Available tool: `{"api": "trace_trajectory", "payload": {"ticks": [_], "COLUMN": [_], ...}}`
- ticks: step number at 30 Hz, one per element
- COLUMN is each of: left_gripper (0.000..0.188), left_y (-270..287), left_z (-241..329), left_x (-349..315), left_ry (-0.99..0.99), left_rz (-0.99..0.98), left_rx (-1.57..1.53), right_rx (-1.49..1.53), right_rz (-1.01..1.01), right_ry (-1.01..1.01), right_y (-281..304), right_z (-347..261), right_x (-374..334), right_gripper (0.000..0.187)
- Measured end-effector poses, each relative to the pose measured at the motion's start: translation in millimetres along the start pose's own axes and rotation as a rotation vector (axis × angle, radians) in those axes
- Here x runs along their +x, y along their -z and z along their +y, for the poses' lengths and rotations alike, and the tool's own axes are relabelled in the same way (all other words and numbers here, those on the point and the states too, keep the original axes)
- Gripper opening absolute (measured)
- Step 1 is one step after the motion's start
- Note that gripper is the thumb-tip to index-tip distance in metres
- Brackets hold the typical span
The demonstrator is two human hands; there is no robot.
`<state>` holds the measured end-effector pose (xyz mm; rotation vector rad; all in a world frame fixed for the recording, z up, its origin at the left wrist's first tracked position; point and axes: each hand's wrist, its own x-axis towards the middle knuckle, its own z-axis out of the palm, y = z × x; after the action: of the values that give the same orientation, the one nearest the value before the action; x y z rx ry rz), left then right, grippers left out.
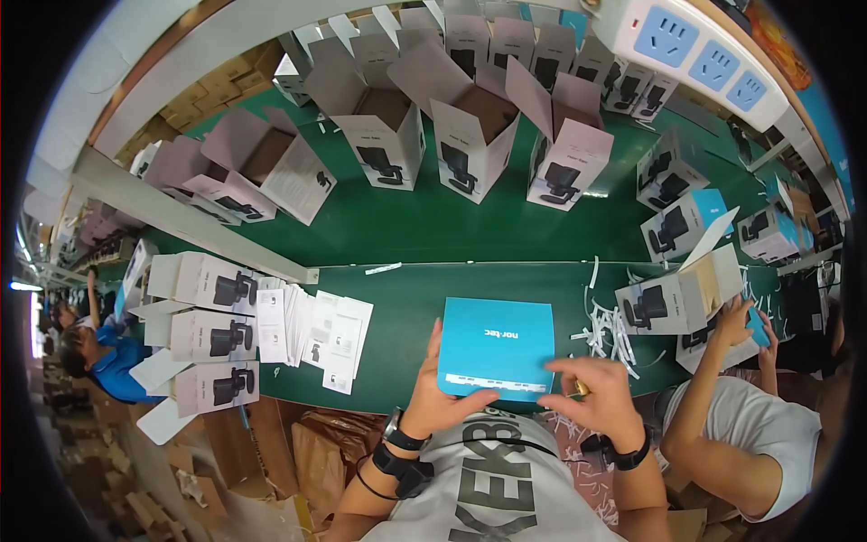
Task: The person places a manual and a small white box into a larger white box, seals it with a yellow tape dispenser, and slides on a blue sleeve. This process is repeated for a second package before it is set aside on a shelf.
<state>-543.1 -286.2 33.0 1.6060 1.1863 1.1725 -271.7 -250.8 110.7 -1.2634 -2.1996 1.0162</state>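
Note:
A flat-topped blue box (496, 330) with a pale lettered strip (492, 383) along its near edge is in front of me. My left hand (440, 397) grips its near left corner, thumb over the near edge and fingers along the left side. At the near right corner is my right hand (591, 395), index finger and thumb against the box's edge and the other fingers curled. How much of the strip is stuck down I cannot tell. The underside of the box is hidden.
Printed leaflets (336, 339) lie to the left, beside stacked white cartons (212, 334). Open cartons (470, 149) stand at the back. Paper strips (611, 334) litter the right side, near a co-worker's hands (733, 321) at an open carton (664, 298). A socket strip (695, 54) hangs above.

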Motion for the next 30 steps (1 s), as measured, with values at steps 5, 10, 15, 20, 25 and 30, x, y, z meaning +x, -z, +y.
{"api": "trace_trajectory", "payload": {"ticks": [5,10,15,20,25,30], "left_gripper": [0.036,0.033,0.034,0.036,0.039,0.045], "left_y": [17,33,37,37,37,40], "left_z": [-3,-14,-23,-28,-32,-33], "left_x": [8,10,12,13,15,19], "left_ry": [0.022,0.040,-0.050,-0.148,-0.174,-0.116], "left_rz": [-0.168,-0.282,-0.297,-0.287,-0.253,-0.365], "left_rx": [-0.180,-0.180,-0.151,-0.088,-0.132,-0.090], "right_rx": [0.080,-0.028,-0.098,-0.056,-0.016,0.026], "right_rz": [-0.017,-0.088,-0.070,-0.003,-0.196,-0.206], "right_ry": [0.330,0.647,0.769,0.740,0.675,0.564], "right_y": [2,-45,-55,-65,-45,-56], "right_z": [-40,-26,-34,-29,-39,-35], "right_x": [57,120,135,125,112,109], "right_gripper": [0.030,0.023,0.016,0.017,0.021,0.024]}}
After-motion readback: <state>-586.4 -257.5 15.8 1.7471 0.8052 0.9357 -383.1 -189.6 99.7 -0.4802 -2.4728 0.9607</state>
